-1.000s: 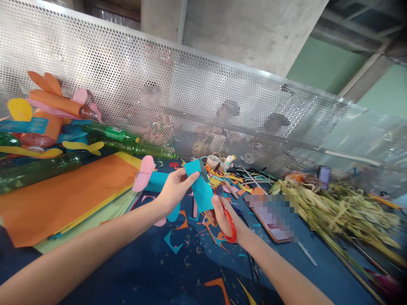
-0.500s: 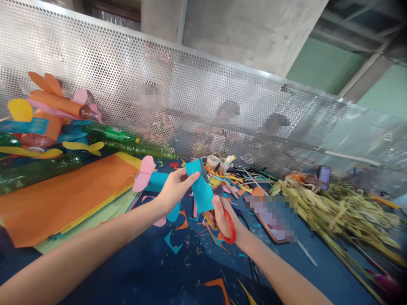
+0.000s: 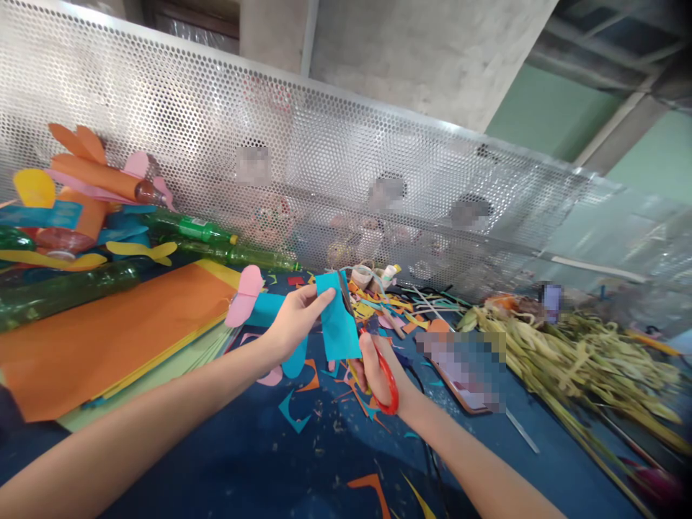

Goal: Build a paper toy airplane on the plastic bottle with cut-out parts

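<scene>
A piece of blue paper (image 3: 339,331) is pinched between the thumb and fingers of my left hand (image 3: 296,317), held up above the table. My right hand (image 3: 377,366) grips scissors (image 3: 390,389) with red handles. Their dark blades lie along the paper's right side, and the lower edge of the sheet comes close to my right fingers. Behind my left hand lies a blue paper shape with a pink rounded piece (image 3: 249,292) on it. Blue offcuts (image 3: 295,412) and orange offcuts (image 3: 373,486) are scattered below my hands.
Orange paper sheets (image 3: 124,324) are stacked at left, beside green bottles (image 3: 194,229) and paper-covered bottles. A phone (image 3: 459,375) and dried plant stalks (image 3: 567,367) lie at right. A perforated metal panel (image 3: 318,158) stands behind, with people beyond it.
The blue paper has turned slightly to hang more upright. More of the dark scissor blades shows along its right edge, and my right hand has shifted slightly left.
</scene>
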{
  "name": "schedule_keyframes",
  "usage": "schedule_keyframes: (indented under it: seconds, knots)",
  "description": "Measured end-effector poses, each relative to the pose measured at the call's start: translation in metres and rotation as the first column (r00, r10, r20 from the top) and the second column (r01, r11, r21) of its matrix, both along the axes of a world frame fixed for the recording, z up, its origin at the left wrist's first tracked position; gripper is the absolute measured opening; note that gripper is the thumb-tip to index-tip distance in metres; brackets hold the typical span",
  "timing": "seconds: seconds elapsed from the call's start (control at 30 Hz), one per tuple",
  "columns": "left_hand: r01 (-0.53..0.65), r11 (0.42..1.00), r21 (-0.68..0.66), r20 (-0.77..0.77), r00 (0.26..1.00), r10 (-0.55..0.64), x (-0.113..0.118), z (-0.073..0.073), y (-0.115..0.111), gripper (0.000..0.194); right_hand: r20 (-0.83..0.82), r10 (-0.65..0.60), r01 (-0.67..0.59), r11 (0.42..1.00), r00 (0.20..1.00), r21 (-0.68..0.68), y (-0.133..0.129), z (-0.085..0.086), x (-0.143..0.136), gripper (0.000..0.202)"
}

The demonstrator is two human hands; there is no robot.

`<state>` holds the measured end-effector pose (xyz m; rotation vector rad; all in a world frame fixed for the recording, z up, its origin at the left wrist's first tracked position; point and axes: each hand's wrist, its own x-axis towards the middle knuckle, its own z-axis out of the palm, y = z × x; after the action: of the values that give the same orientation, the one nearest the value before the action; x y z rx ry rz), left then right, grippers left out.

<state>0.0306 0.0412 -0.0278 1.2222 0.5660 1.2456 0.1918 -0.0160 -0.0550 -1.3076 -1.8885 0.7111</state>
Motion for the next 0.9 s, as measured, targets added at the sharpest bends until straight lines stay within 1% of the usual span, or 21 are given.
schedule_keyframes:
  seconds: [0.1, 0.3, 0.47, 0.63, 0.73, 0.9]
  knots:
    - [0.015, 1.000, 0.005, 0.012, 1.000, -0.015, 0.000, 0.002, -0.001, 0.025, 0.000, -0.021, 0.021, 1.000, 1.000, -0.013, -0.001, -0.001, -0.001, 0.060]
    - [-0.011, 1.000, -0.003, -0.029, 1.000, 0.011, 0.000, 0.006, -0.004, 0.026, -0.030, -0.019, 0.017, 0.999, 0.999, -0.044, -0.004, 0.000, -0.004, 0.063]
    - [0.017, 1.000, -0.005, -0.019, 1.000, -0.017, 0.000, 0.003, -0.002, 0.027, -0.043, -0.023, 0.022, 0.999, 0.999, -0.034, -0.004, 0.000, -0.004, 0.062]
    - [0.008, 1.000, -0.017, -0.008, 1.000, -0.008, -0.001, 0.001, -0.001, 0.027, -0.051, -0.053, 0.052, 0.998, 0.997, -0.032, -0.004, 0.000, -0.005, 0.061]
    - [-0.020, 1.000, -0.006, -0.011, 1.000, 0.020, -0.002, 0.003, 0.000, 0.027, -0.054, -0.087, 0.086, 0.996, 0.995, -0.022, -0.005, 0.004, -0.007, 0.059]
    - [0.009, 0.999, -0.047, -0.016, 1.000, -0.010, -0.006, 0.004, 0.005, 0.028, -0.084, -0.136, 0.135, 0.991, 0.987, -0.017, -0.006, 0.011, -0.009, 0.054]
